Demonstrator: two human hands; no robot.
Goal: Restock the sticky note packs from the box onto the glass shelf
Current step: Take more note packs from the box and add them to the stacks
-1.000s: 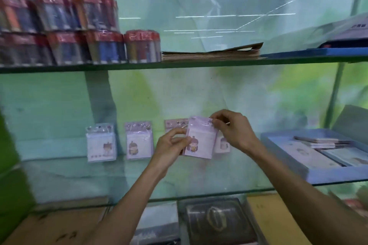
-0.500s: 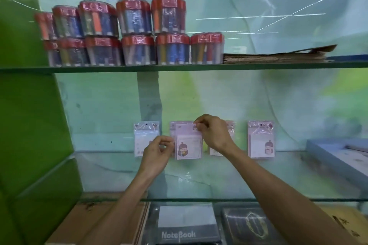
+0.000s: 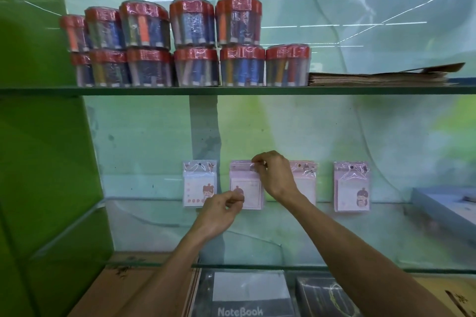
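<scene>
Little has moved: right hand (image 3: 275, 175) and left hand (image 3: 222, 210) keep their pinching grip on the sticky note pack (image 3: 246, 188).

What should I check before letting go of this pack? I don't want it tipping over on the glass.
1. Right hand pinches the top of the pack: ok.
2. Left hand steadies the pack's lower left corner: ok.
3. Pack upright, in line with the others: ok.
4. Pack's bottom edge resting on the glass shelf: cannot tell, the left hand hides part of it.
5. Gap to the left pack: ok, they stand apart.
6. Gap to the pack behind the right hand: cannot tell, the hand and wrist cover it.
</scene>
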